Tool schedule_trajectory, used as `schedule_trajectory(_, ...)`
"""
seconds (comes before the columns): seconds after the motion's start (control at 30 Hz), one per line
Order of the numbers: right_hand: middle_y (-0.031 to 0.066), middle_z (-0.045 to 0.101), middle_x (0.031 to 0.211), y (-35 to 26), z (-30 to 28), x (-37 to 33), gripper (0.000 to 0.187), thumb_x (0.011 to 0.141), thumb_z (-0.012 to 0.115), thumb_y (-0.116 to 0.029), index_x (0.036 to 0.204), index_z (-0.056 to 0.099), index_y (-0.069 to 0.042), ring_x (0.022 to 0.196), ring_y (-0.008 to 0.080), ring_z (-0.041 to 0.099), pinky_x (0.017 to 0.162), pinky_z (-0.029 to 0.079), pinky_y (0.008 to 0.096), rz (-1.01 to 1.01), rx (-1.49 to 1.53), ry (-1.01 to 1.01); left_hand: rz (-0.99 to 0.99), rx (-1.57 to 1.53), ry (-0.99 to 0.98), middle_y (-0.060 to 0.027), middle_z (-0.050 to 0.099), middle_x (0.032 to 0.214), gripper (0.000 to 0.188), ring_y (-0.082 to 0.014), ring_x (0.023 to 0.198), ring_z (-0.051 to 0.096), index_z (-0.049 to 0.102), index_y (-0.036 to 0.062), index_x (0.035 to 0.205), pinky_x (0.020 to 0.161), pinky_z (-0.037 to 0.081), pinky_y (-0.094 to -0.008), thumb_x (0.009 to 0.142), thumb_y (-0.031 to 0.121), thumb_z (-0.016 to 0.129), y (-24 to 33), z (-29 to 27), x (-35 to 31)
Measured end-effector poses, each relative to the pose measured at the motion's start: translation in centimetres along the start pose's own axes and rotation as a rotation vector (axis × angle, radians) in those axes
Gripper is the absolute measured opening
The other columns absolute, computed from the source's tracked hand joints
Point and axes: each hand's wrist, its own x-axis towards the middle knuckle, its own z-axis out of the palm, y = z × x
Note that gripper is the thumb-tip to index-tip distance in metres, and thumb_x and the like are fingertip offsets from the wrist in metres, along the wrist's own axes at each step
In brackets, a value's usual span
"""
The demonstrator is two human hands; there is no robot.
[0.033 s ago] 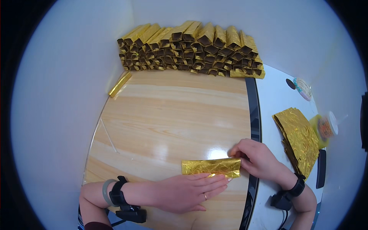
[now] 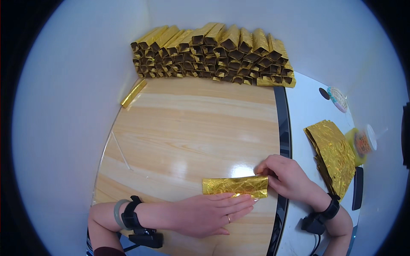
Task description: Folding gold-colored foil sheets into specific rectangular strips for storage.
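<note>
A folded strip of shiny gold foil paper (image 2: 235,186) lies crosswise near the front right of the wood-grain table. My left hand (image 2: 205,215) rests flat with its fingers stretched out, their tips pressing on the strip's near edge. At the right end of the strip, my right hand (image 2: 284,175) is closed, thumb and curled fingers pinching the paper's corner. The fingertips of that hand are partly hidden.
Gold paper tubes (image 2: 213,53) are stacked in rows along the back wall. A single gold strip (image 2: 133,93) lies by the left wall. On the white surface at right sit a pile of gold sheets (image 2: 333,153) and a lidded plastic cup (image 2: 363,141).
</note>
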Motion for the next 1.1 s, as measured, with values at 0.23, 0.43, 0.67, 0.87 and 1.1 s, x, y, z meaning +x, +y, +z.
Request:
schedule_trajectory(0.23,0.0087,0.063,0.082,0.2,-1.8,-0.4,0.025,0.075,0.064,-0.001,0.099,0.062,-0.006,0.069,0.0227,0.062,0.063,0.051,0.0310,0.211,0.147,-0.061,0.009,-0.018,0.006,-0.0147,0.026,0.152,0.066,-0.0231,0.142,0.024,0.025,-0.0021,0.145,0.115,0.021,-0.0403,0.096,0.036,0.047,-0.1,-0.2,0.1)
schedule_trajectory(0.43,0.0116,0.058,0.126,-2.0,-1.0,-1.1,0.050,0.076,0.058,-0.001,0.126,0.056,-0.004,0.116,0.0252,0.056,0.097,0.045,0.0384,-0.419,-0.087,-0.120,-0.012,-0.075,0.028,-0.0165,0.035,0.147,0.058,-0.0240,0.141,0.026,0.036,-0.0033,0.139,0.116,0.018,-0.0431,0.096,0.035,0.046,-0.1,0.4,-0.3)
schedule_trajectory(0.67,0.0162,0.041,0.144,-6.9,0.6,-2.2,0.059,0.089,0.055,-0.029,0.138,0.042,0.000,0.133,0.0369,0.037,0.114,0.025,0.0391,-0.519,-0.027,-0.343,0.051,-0.148,0.138,-0.0172,0.051,0.132,0.046,-0.0258,0.137,0.033,0.053,-0.0013,0.125,0.117,0.016,-0.0438,0.097,0.035,0.046,-0.7,2.1,-0.5)
schedule_trajectory(0.87,0.0222,0.036,0.145,-5.0,1.2,-1.7,0.096,0.079,0.057,-0.063,0.139,0.032,0.008,0.135,0.0305,0.037,0.111,0.030,0.0381,-0.334,-0.242,-0.353,-0.036,-0.075,-0.068,-0.0169,0.043,0.140,0.055,-0.0258,0.139,0.029,0.044,-0.0025,0.134,0.116,0.018,-0.0428,0.096,0.037,0.047,-0.2,0.6,0.0)
schedule_trajectory(1.1,0.0267,0.036,0.143,-4.1,-0.5,-2.6,0.104,0.074,0.055,-0.070,0.135,0.035,0.013,0.135,0.0336,0.037,0.110,0.030,0.0393,-0.208,-0.459,-0.332,0.012,0.028,0.068,-0.0157,0.032,0.148,0.066,-0.0223,0.140,0.027,0.032,-0.0021,0.142,0.113,0.018,-0.0489,0.093,0.039,0.050,-0.1,-0.2,0.2)
